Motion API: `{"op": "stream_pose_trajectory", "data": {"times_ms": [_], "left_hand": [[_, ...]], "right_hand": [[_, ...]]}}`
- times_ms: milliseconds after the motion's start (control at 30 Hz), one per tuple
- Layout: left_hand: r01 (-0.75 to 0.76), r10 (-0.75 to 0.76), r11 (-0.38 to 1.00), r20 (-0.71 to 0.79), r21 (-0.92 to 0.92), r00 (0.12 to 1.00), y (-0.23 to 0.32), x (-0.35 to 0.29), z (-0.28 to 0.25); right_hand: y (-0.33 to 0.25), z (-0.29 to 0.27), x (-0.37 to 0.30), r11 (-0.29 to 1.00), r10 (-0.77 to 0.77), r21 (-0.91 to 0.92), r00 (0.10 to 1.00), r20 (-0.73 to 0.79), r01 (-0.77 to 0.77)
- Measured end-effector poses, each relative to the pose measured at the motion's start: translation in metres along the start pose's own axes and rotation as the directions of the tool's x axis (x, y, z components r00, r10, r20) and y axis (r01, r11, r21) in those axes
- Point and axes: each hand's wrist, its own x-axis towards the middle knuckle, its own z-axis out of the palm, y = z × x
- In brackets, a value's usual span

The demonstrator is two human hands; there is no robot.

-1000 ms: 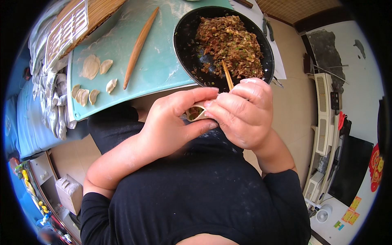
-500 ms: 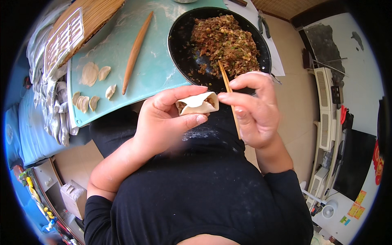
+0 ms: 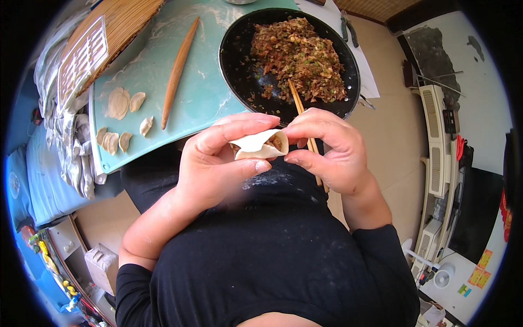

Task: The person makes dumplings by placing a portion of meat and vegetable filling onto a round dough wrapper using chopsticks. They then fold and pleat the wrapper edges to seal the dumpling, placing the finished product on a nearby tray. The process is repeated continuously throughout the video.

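A half-folded dumpling (image 3: pixel 253 143) hangs over my lap, its white wrapper closed at the middle and meat filling showing at the right end. My left hand (image 3: pixel 210 155) grips it between the fingers above and the thumb below. The thumb and fingers of my right hand (image 3: pixel 332 150) close on its right edge. A pair of chopsticks (image 3: pixel 297 99) leans in the black pan (image 3: pixel 234 73), tips at the minced filling (image 3: pixel 299 57), with the lower ends passing behind my right hand.
On the green mat (image 3: pixel 147 76) lie a wooden rolling pin (image 3: pixel 181 71), flat dough wrappers (image 3: pixel 118 103) and several finished dumplings (image 3: pixel 111 141). A woven round tray (image 3: pixel 122 32) stands at the far left. Pliers (image 3: pixel 348 30) rest right of the pan.
My right hand has moved left and closed its thumb and fingers on the dumpling's right end. The dumpling has tilted slightly in my left hand.
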Motion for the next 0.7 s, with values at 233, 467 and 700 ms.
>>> {"op": "stream_pose_trajectory", "data": {"times_ms": [233,467,700], "left_hand": [[-0.029,0.028,0.998,0.007,0.047,1.0,-0.003,-0.001,0.001],[-0.07,0.094,0.984,-0.146,0.165,0.985,-0.004,-0.004,0.005],[-0.206,0.324,0.829,-0.146,0.52,0.935,-0.002,0.001,0.007]], "right_hand": [[0.002,0.001,0.002,0.997,-0.033,-0.07,0.999,-0.035,0.03],[-0.009,0.018,0.003,0.996,0.047,-0.067,0.987,-0.152,-0.058],[-0.009,0.028,0.004,0.988,-0.033,-0.156,0.973,-0.23,-0.003]]}}
